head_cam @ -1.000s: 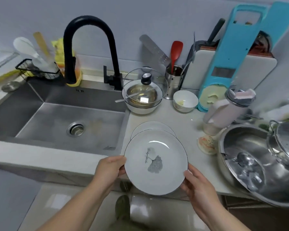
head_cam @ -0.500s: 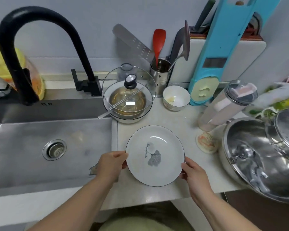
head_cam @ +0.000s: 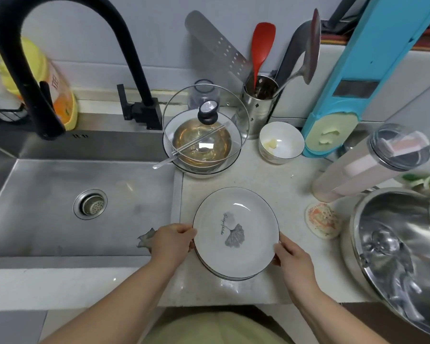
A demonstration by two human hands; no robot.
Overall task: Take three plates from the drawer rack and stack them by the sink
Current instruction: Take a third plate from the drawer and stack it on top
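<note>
A white plate with a dark rim and a grey leaf print lies on top of another plate, whose edge shows beneath its near side. The stack sits on the counter just right of the steel sink. My left hand grips the top plate's left rim. My right hand grips its right rim. The drawer rack is out of view.
Behind the plates stand a bowl with a glass lid, a small white bowl and a steel utensil holder. A large steel pot and a tilted plastic bottle crowd the right. A black faucet arches over the sink.
Both hands carried the leaf plate forward from the counter's front edge and lowered it onto the plate lying on the counter. The view moved closer.
</note>
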